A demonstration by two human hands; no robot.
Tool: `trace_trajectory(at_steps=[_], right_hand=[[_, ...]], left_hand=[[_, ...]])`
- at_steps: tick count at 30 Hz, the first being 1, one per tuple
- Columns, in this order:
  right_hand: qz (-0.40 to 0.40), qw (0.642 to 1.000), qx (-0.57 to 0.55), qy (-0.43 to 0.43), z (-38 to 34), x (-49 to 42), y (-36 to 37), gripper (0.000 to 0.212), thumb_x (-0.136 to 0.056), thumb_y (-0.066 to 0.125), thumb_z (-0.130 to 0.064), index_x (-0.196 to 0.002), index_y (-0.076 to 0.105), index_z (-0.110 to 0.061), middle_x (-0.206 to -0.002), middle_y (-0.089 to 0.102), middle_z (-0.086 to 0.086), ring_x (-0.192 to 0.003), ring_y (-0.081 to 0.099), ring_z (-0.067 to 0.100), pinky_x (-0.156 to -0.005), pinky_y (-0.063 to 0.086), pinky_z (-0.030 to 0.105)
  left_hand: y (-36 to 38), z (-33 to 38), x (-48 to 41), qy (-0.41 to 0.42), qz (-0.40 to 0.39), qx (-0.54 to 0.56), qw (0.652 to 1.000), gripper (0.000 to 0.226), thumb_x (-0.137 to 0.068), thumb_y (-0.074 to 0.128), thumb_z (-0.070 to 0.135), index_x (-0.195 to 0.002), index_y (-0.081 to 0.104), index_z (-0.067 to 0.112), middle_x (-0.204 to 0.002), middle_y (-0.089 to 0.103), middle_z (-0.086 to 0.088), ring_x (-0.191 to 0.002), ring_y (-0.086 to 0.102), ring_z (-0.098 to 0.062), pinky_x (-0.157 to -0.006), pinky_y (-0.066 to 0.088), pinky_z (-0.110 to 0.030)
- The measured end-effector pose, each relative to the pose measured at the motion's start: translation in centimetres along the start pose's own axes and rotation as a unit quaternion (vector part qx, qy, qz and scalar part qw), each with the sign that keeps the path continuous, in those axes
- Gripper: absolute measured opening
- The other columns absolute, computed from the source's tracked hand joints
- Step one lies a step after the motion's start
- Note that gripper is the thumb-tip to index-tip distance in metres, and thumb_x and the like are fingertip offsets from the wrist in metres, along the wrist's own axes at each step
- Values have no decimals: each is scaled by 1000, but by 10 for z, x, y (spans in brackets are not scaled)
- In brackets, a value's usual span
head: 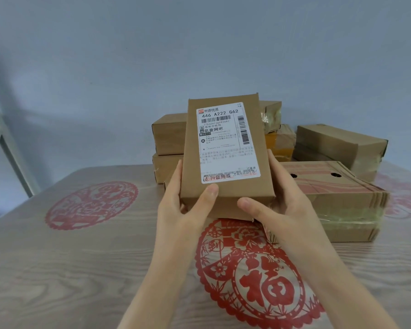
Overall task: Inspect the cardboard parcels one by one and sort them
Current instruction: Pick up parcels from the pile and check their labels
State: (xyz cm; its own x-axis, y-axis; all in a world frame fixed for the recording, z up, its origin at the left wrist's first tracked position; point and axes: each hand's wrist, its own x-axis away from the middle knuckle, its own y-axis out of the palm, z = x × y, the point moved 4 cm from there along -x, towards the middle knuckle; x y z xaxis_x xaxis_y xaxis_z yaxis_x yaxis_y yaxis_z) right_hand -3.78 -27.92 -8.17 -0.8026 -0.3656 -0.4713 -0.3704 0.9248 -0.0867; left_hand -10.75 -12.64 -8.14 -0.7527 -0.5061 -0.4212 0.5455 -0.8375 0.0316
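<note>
A flat brown cardboard parcel (192, 143) is held up above the table, tilted toward me, its white shipping label with barcodes facing the camera. My left hand (188, 205) grips its lower left corner, thumb on the front face. My right hand (280, 198) grips the lower right corner, thumb along the bottom edge. Behind it, more cardboard parcels are piled: two stacked ones (167, 138) at the left, taped ones (273, 129) at the back, one brown box (337, 143) at the right.
A large flat carton with red print (342, 193), taped at its edge, lies on the table to the right of my hands. The table (57, 269) has a wood-grain cover with red paper-cut motifs. A plain wall stands behind the pile.
</note>
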Motion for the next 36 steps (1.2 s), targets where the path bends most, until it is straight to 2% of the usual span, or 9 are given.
trace_trajectory(at_steps=[4,7,10,16,22,27,30,32,36], right_hand=[[28,1000,3,1,1,-1,-1,98,-60,70,-50,-150,34,-41,-129,56,-33,-116,50,-18,-96,44,7],[43,999,-21,6,2,-1,-3,92,-60,67,-53,-147,40,-40,-124,62,-31,-110,55,-17,-86,47,5],[28,999,-18,6,1,0,-1,89,-64,68,-46,-148,38,-41,-128,60,-28,-111,54,-17,-81,46,2],[42,999,-9,2,0,2,-3,92,-59,64,-59,-146,44,-37,-133,60,-22,-119,54,-10,-94,46,8],[33,999,6,-6,-4,2,-3,82,-67,66,-46,-145,46,-34,-122,65,-24,-107,57,-16,-80,46,2],[66,997,-37,10,-2,3,-3,52,-71,63,-41,-123,58,-37,-99,67,-36,-94,62,-16,-69,47,2],[51,998,-46,5,-1,7,2,61,-74,63,-41,-135,53,-35,-108,68,-31,-99,61,-15,-74,48,4],[41,998,-40,-5,-2,9,6,68,-77,62,-40,-143,48,-33,-119,66,-26,-105,60,-15,-78,48,4],[43,997,-56,-15,-4,8,5,66,-78,62,-39,-143,49,-32,-119,66,-27,-107,59,-14,-78,48,4]], left_hand=[[0,0,0,0,-12,-2,1000,83,-73,82,46,-148,48,33,-132,65,17,-123,58,1,-107,49,-32],[1,1,1,4,-18,7,1000,80,-76,82,41,-148,48,30,-132,65,14,-116,61,5,-86,53,-12],[-2,5,0,14,1,26,1000,81,-69,70,41,-146,51,28,-129,67,13,-111,63,7,-76,50,-6],[-2,8,0,21,10,32,999,76,-71,70,34,-144,52,28,-122,69,15,-104,64,10,-69,50,-4],[-2,10,1,23,24,20,999,73,-72,73,34,-142,53,30,-121,67,14,-102,63,11,-69,50,-4],[0,7,5,14,35,11,999,60,-69,83,48,-119,52,59,-127,62,17,-109,64,2,-82,58,-22],[-3,6,3,20,45,27,998,69,-66,76,46,-132,57,42,-127,65,13,-108,66,1,-80,58,-19],[-4,5,1,20,44,43,998,75,-67,74,45,-138,56,29,-125,69,10,-110,67,-4,-87,58,-21],[-2,6,1,28,21,58,998,72,-74,72,33,-142,53,23,-126,69,8,-111,67,-4,-81,56,-15]])
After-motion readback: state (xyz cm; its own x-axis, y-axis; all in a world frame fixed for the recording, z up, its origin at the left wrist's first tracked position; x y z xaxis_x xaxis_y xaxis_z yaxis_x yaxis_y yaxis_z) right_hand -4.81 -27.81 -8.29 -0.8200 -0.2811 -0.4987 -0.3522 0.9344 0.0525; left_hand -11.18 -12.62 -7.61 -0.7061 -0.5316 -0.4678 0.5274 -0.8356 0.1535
